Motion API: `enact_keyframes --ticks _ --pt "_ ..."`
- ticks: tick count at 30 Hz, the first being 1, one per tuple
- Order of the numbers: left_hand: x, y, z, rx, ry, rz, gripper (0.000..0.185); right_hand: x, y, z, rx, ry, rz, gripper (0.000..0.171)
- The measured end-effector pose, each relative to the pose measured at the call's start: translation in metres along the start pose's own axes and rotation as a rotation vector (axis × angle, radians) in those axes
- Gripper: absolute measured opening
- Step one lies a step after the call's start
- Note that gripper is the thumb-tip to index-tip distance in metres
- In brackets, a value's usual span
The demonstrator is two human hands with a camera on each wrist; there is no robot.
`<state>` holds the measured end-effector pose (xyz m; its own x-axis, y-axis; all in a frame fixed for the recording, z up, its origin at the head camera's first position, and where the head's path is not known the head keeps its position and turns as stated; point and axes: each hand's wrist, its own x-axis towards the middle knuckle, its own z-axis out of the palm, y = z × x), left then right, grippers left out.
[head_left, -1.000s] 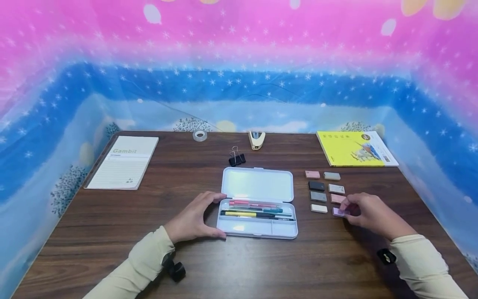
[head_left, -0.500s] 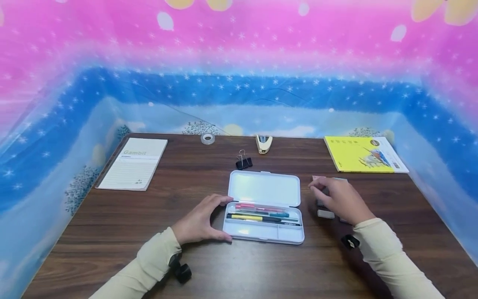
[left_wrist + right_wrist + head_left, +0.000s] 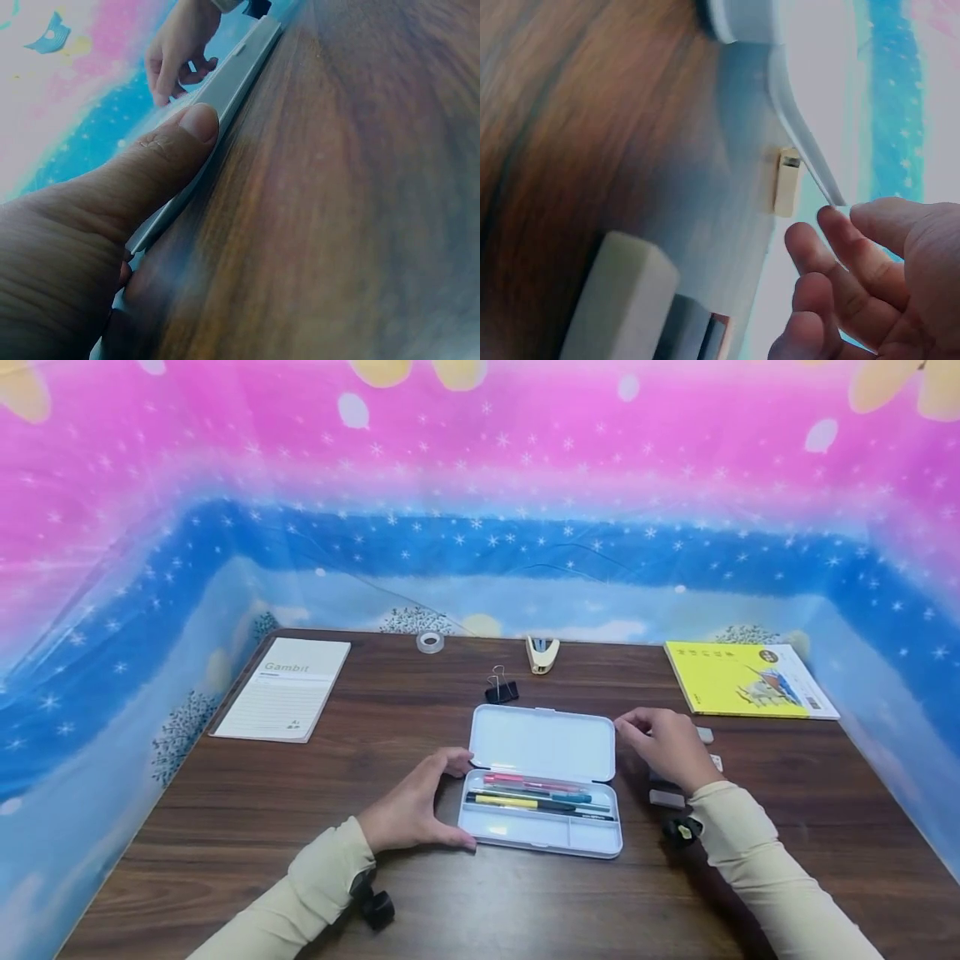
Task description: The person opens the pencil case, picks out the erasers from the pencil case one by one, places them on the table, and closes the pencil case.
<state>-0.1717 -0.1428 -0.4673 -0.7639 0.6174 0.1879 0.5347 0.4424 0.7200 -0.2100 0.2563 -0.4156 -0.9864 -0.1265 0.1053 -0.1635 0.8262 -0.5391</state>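
Fingertips of your right hand [image 3: 667, 745] hover loosely curled, holding nothing, just right of the open pencil case lid [image 3: 543, 743]; your left hand [image 3: 411, 806] braces the case's left end, long axis running left-right.

Left grip [image 3: 408, 810] spread flat, right grip [image 3: 667, 747] fingers loosely curled, empty.
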Motion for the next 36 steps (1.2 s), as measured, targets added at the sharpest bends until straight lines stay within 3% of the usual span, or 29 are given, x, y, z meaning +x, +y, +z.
enact_keyframes --ticks 6,10,13,15,20,28,36 --pt "0.0 0.001 0.0 -0.077 0.029 0.002 0.12 -0.018 -0.005 -0.014 0.132 0.017 -0.02 0.032" --pt "0.0 0.0 0.0 -0.082 0.03 0.003 0.122 -0.04 -0.008 -0.021 0.256 -0.058 -0.066 0.023" --pt "-0.001 0.0 -0.002 -0.061 0.026 -0.003 0.121 -0.058 -0.007 -0.021 0.292 -0.145 -0.151 0.009" --pt "-0.001 0.001 -0.003 -0.044 0.023 -0.006 0.12 -0.068 -0.007 -0.019 0.269 -0.2 -0.234 0.007" --pt "-0.003 0.002 -0.007 -0.013 0.003 -0.017 0.117 -0.083 -0.009 -0.009 0.181 -0.305 -0.369 0.027" --pt "-0.006 0.007 -0.01 0.009 -0.037 -0.105 0.084 -0.088 -0.015 -0.001 0.043 -0.289 -0.382 0.034" --pt "-0.007 0.007 -0.009 0.014 -0.024 -0.084 0.082 -0.091 -0.02 0.001 -0.003 -0.274 -0.362 0.032"
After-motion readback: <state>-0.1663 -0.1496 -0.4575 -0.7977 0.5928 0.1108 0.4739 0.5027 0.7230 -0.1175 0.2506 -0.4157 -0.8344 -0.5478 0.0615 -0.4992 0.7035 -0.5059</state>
